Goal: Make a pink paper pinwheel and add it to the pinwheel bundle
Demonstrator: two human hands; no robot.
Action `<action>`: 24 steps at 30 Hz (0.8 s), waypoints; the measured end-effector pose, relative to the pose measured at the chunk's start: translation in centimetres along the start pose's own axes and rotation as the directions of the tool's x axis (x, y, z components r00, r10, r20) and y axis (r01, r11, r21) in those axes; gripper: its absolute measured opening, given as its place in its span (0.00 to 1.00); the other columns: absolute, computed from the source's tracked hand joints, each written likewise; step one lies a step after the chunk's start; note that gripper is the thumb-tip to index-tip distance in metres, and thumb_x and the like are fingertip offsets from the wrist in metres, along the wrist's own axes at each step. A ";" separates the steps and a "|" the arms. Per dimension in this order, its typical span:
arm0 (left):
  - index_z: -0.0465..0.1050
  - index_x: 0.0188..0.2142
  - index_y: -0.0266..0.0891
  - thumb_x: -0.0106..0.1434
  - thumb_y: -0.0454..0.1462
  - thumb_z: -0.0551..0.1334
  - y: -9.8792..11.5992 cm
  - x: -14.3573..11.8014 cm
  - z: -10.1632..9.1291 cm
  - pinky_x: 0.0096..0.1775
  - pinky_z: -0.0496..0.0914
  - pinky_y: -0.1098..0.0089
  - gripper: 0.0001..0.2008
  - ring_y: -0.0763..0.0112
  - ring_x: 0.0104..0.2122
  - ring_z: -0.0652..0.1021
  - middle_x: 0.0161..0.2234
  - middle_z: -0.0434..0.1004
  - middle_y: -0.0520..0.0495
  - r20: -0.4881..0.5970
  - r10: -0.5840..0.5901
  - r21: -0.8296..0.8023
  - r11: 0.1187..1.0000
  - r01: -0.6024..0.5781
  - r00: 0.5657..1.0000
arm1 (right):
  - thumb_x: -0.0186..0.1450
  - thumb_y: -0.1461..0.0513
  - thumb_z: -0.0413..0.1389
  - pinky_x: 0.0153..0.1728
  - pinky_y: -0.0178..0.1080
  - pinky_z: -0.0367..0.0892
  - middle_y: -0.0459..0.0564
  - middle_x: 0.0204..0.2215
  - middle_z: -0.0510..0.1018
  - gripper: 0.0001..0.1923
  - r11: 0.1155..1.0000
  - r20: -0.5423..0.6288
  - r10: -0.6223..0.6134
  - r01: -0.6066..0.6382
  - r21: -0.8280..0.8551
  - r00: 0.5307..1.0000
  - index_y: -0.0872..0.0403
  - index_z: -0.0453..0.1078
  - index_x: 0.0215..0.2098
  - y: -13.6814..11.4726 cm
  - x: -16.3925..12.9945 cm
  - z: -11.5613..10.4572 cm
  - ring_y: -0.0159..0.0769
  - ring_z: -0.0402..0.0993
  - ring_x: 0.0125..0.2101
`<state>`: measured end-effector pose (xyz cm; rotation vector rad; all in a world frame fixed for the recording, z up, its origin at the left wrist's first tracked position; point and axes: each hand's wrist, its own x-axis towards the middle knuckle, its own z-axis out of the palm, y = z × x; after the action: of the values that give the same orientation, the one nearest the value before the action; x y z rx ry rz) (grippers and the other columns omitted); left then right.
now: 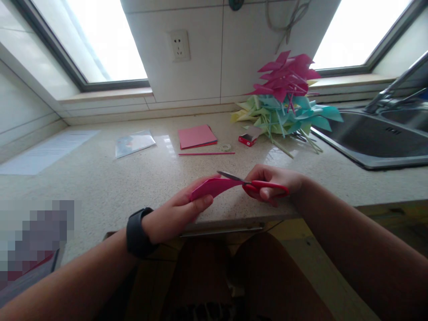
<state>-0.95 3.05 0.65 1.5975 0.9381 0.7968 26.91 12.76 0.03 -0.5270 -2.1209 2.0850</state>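
Note:
My left hand (pixel 177 211), with a black watch on the wrist, pinches a folded pink paper sheet (pixel 210 187) above the counter's front edge. My right hand (pixel 277 180) grips red-handled scissors (pixel 254 183), whose blades are open and meet the paper's upper right edge. Both hands hover just over the speckled countertop (pixel 133 178).
A stack of pink paper (pixel 196 136), a thin pink stick (pixel 206 154), a small red box (pixel 248 140) and a clear plastic sleeve (pixel 133 143) lie further back. A pile of pink, teal and yellow paper pinwheels (pixel 287 102) stands beside the steel sink (pixel 377 138). White sheet (pixel 47 151) at left.

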 end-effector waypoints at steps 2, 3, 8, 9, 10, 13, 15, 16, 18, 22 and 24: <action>0.64 0.65 0.49 0.68 0.46 0.61 -0.4 -0.2 0.1 0.49 0.70 0.64 0.27 0.60 0.49 0.76 0.47 0.80 0.46 -0.020 0.009 -0.004 1.000 -0.009 1.000 | 0.57 0.42 0.64 0.13 0.28 0.55 0.41 0.15 0.70 0.27 0.996 -0.199 -0.087 0.084 -0.025 0.976 0.56 0.65 0.24 0.1 0.0 0.6 0.25 0.63 0.13; 0.63 0.65 0.49 0.68 0.46 0.61 -0.5 -0.4 0.1 0.48 0.71 0.65 0.27 0.60 0.48 0.76 0.46 0.80 0.46 -0.027 0.023 -0.007 1.000 -0.023 0.999 | 0.59 0.41 0.63 0.15 0.29 0.56 0.42 0.16 0.70 0.27 0.990 -0.308 -0.140 0.129 -0.058 0.941 0.56 0.66 0.25 0.1 0.1 1.0 0.25 0.63 0.14; 0.61 0.66 0.49 0.68 0.44 0.62 -0.9 -1.0 0.6 0.47 0.72 0.64 0.28 0.58 0.49 0.75 0.44 0.80 0.43 -0.085 0.102 -0.006 0.995 -0.103 0.991 | 0.62 0.43 0.61 0.21 0.32 0.65 0.50 0.29 0.80 0.23 0.960 -0.653 -0.263 0.263 -0.100 0.710 0.55 0.68 0.32 -0.2 1.7 4.5 0.28 0.70 0.20; 0.61 0.66 0.49 0.68 0.43 0.62 -0.9 -1.1 0.7 0.46 0.72 0.63 0.28 0.58 0.49 0.75 0.45 0.79 0.43 -0.091 0.113 -0.002 0.994 -0.113 0.989 | 0.60 0.45 0.63 0.22 0.32 0.66 0.49 0.28 0.80 0.22 0.960 -0.688 -0.248 0.269 -0.079 0.682 0.54 0.68 0.32 -0.3 2.1 5.3 0.29 0.70 0.20; 0.60 0.67 0.49 0.69 0.42 0.61 -0.8 -1.1 0.9 0.46 0.72 0.63 0.28 0.58 0.49 0.75 0.47 0.79 0.42 -0.091 0.118 0.004 0.993 -0.118 0.989 | 0.59 0.47 0.65 0.23 0.33 0.67 0.47 0.26 0.78 0.20 0.963 -0.710 -0.225 0.262 -0.059 0.667 0.54 0.68 0.32 -0.3 2.5 6.1 0.29 0.70 0.21; 0.56 0.68 0.52 0.69 0.40 0.60 -0.7 -1.3 1.3 0.48 0.72 0.60 0.29 0.58 0.51 0.74 0.60 0.70 0.41 -0.074 0.137 0.039 0.990 -0.135 0.988 | 0.54 0.53 0.70 0.23 0.33 0.66 0.42 0.21 0.74 0.18 0.958 -0.778 -0.191 0.285 -0.017 0.599 0.53 0.68 0.28 -0.3 3.3 8.2 0.29 0.70 0.21; 0.55 0.68 0.54 0.70 0.39 0.60 -0.5 -1.3 1.4 0.53 0.69 0.57 0.29 0.57 0.55 0.71 0.65 0.62 0.42 -0.065 0.166 0.075 0.984 -0.161 0.984 | 0.54 0.56 0.71 0.23 0.33 0.65 0.41 0.20 0.74 0.17 0.952 -0.810 -0.185 0.307 -0.007 0.556 0.53 0.68 0.28 -0.1 3.7 9.2 0.29 0.69 0.21; 0.56 0.68 0.54 0.69 0.39 0.60 -0.5 -1.3 1.4 0.57 0.67 0.54 0.29 0.55 0.58 0.69 0.66 0.61 0.43 -0.061 0.187 0.093 0.979 -0.181 0.981 | 0.54 0.57 0.70 0.23 0.33 0.65 0.41 0.21 0.74 0.16 0.950 -0.820 -0.182 0.312 -0.004 0.543 0.52 0.68 0.28 0.1 3.8 9.5 0.29 0.69 0.21; 0.56 0.68 0.53 0.67 0.38 0.63 -0.5 -1.3 1.2 0.62 0.59 0.52 0.32 0.54 0.63 0.63 0.66 0.59 0.44 -0.040 0.218 0.113 0.971 -0.212 0.975 | 0.55 0.56 0.69 0.23 0.34 0.64 0.41 0.21 0.75 0.15 0.952 -0.830 -0.177 0.307 -0.008 0.529 0.52 0.67 0.28 0.4 4.0 9.8 0.30 0.69 0.21; 0.50 0.70 0.52 0.57 0.42 0.73 -0.9 -1.3 0.7 0.59 0.64 0.56 0.47 0.53 0.59 0.68 0.65 0.60 0.41 0.031 0.106 -0.092 0.990 -0.103 0.994 | 0.56 0.56 0.69 0.23 0.34 0.63 0.42 0.21 0.75 0.15 0.953 -0.844 -0.183 0.302 -0.025 0.504 0.52 0.68 0.28 1.1 4.1 9.8 0.30 0.69 0.21; 0.51 0.70 0.48 0.53 0.48 0.74 -1.1 -1.1 0.7 0.54 0.68 0.59 0.50 0.54 0.55 0.72 0.61 0.65 0.39 0.039 0.066 -0.296 0.954 -0.052 0.997 | 0.55 0.56 0.69 0.23 0.34 0.63 0.42 0.21 0.75 0.15 0.950 -0.855 -0.182 0.311 -0.026 0.485 0.52 0.68 0.28 1.3 4.0 9.6 0.30 0.68 0.21</action>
<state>-1.09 1.87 -0.58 1.3816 0.7014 0.8909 20.25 4.99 -2.30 -0.9190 -1.3333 1.3161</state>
